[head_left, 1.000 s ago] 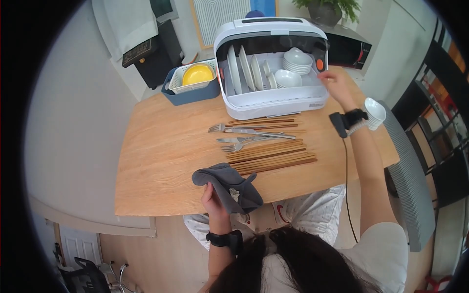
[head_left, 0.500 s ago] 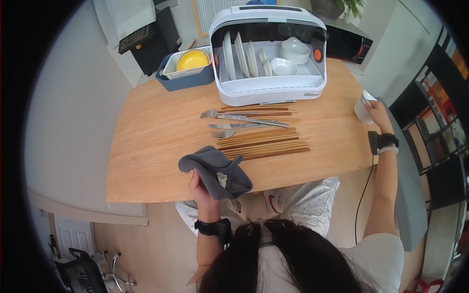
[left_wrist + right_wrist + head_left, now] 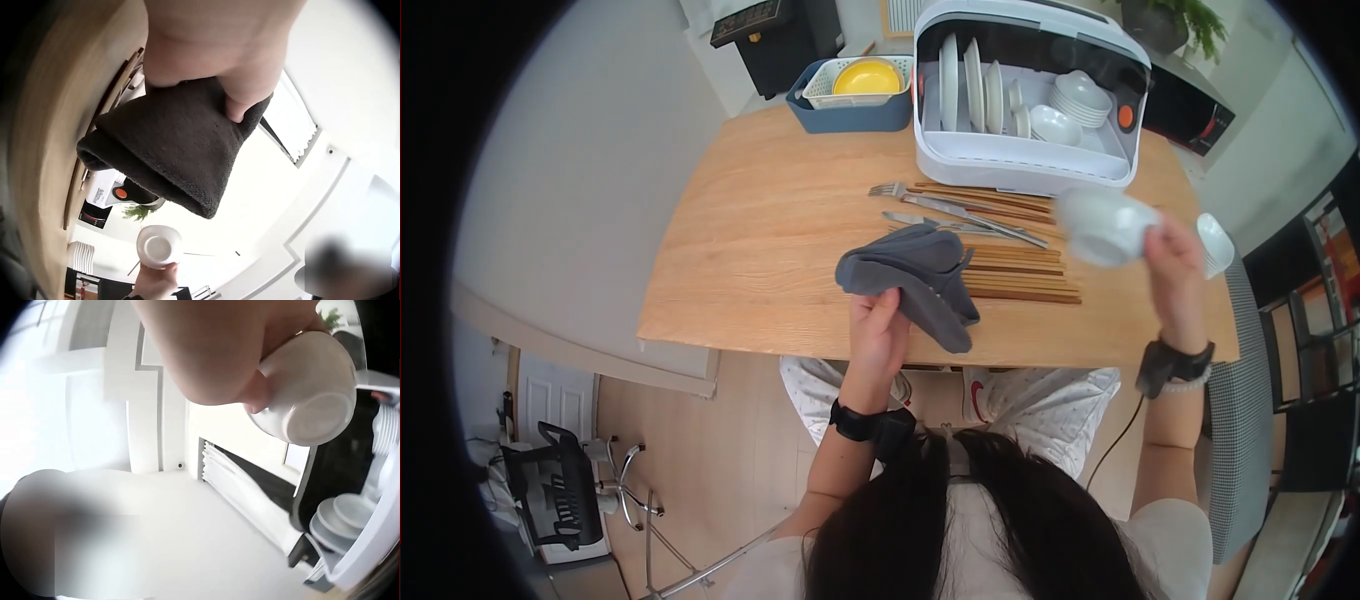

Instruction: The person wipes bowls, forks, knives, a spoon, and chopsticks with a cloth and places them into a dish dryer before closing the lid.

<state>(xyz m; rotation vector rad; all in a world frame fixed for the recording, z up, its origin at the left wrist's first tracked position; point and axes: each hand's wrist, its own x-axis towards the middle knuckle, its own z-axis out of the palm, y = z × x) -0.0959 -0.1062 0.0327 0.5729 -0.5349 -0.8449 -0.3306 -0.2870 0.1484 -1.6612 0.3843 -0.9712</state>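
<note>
My left hand [image 3: 880, 330] grips a folded dark grey cloth [image 3: 920, 275] above the front of the wooden table; in the left wrist view the thumb presses on the cloth [image 3: 169, 137]. My right hand [image 3: 1176, 265] pinches a white bowl [image 3: 1105, 228] by its rim, held in the air to the right of the cutlery. The bowl [image 3: 306, 394] is tilted, its round foot showing in the right wrist view. A stack of white bowls [image 3: 1215, 245] stands at the table's right edge, just beyond my right hand.
A white dish cabinet [image 3: 1025, 160] at the back holds upright plates and stacked bowls. Left of it, a blue basin [image 3: 850, 120] contains a white basket with a yellow bowl [image 3: 868, 76]. Chopsticks [image 3: 1020, 285], forks and knives [image 3: 970, 215] lie mid-table.
My right hand went from beside the cabinet to the bowl stack, picked up a bowl and brought it leftward. My left hand raised the cloth farther over the table, and the head view shifted.
</note>
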